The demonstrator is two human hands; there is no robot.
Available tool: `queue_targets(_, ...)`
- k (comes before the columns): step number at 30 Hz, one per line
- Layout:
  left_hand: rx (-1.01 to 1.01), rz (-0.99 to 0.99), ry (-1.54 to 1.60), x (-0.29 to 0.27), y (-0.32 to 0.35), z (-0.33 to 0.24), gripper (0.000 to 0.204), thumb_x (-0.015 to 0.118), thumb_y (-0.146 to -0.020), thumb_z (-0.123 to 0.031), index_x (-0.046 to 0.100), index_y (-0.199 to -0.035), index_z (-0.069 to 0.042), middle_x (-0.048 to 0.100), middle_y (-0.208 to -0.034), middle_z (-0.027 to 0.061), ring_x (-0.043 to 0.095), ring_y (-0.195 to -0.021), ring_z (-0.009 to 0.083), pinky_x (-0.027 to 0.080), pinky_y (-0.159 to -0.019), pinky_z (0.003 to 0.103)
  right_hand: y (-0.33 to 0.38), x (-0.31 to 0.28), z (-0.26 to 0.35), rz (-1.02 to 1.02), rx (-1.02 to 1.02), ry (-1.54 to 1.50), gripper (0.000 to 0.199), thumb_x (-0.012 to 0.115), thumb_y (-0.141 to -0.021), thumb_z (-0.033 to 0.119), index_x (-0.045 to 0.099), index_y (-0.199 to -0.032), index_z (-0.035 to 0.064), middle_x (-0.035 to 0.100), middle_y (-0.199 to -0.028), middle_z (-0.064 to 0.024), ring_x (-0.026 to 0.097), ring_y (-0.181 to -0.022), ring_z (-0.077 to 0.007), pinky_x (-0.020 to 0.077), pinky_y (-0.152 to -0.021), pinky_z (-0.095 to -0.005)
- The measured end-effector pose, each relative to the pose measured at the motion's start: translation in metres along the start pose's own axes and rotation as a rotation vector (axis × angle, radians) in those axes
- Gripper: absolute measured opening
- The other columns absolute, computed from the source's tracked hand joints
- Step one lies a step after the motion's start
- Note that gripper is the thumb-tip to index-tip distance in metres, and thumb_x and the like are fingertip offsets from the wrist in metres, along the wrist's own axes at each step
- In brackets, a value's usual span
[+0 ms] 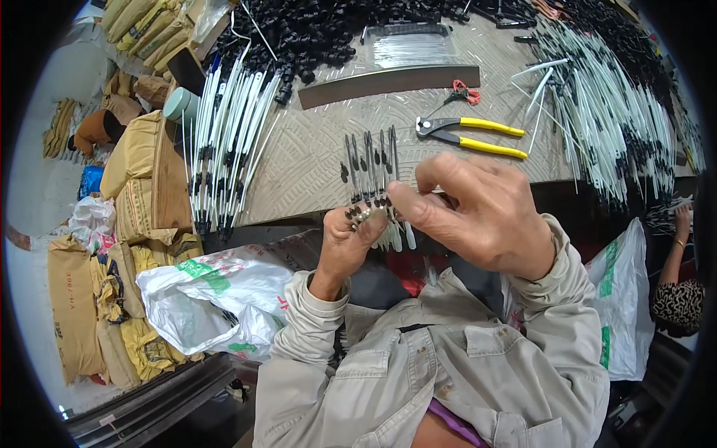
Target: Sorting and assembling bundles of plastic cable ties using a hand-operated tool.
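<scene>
My left hand (pixel 349 237) grips a fanned bundle of thin rods (pixel 371 170) with black fittings, their white lower ends poking out below the fist. My right hand (pixel 478 213) reaches across from the right, its forefinger and thumb pinching at the black fittings where the bundle meets the left fist. Both hands hover above the near edge of a patterned metal table (pixel 314 160). Beige sleeves cover both forearms.
Yellow-handled pliers (pixel 470 134) and small red-handled snips (pixel 461 93) lie on the table beyond the hands. Rows of white rods with black fittings lie at left (pixel 224 142) and right (pixel 612 127). A heap of black parts (pixel 314 30), white plastic bags and tan sacks surround the spot. Another person's arm (pixel 676 250) shows at the right.
</scene>
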State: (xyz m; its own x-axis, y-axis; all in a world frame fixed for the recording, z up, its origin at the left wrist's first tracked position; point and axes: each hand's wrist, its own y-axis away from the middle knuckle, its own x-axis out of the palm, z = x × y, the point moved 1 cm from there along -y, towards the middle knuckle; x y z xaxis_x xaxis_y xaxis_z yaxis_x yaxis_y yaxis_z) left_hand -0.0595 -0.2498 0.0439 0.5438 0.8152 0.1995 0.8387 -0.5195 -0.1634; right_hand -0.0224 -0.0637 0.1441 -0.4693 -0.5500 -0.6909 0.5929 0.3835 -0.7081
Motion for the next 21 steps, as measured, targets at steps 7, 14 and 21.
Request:
queue_targets(7,0.046,-0.008,0.016,-0.003,-0.002,0.002,0.021,0.061,-0.088,-0.02,0.066,-0.092,0.0,0.05,-0.066,-0.0066,0.037,-0.057,0.0018,0.029,-0.049,0.019,0.001,0.003,0.003,-0.003,0.069,-0.023,0.034,0.064,-0.064,0.006,0.063,-0.097,0.009,0.05,-0.073,-0.0024,0.051,-0.054,-0.0103,0.0413,-0.044,-0.0233)
queue_targets(14,-0.028,-0.038,0.054,0.006,-0.002,-0.007,0.03,0.062,-0.087,-0.024,0.064,-0.097,0.003,0.054,-0.07,-0.0056,0.041,-0.06,0.0021,0.031,-0.051,0.018,0.004,0.007,-0.002,0.021,0.128,-0.184,0.031,0.063,-0.064,0.001,0.064,-0.094,0.0066,0.05,-0.074,-0.0038,0.049,-0.051,-0.0101,0.0388,-0.041,-0.0224)
queue_targets(21,-0.011,-0.022,0.0,0.0,-0.002,-0.003,0.045,0.062,-0.084,-0.038,0.063,-0.101,0.005,0.057,-0.072,-0.004,0.043,-0.06,0.0028,0.035,-0.053,0.019,0.001,0.009,-0.004,0.044,0.064,-0.259,0.027,0.062,-0.066,0.002,0.062,-0.093,0.0039,0.049,-0.075,-0.0063,0.052,-0.054,-0.0121,0.041,-0.043,-0.0238)
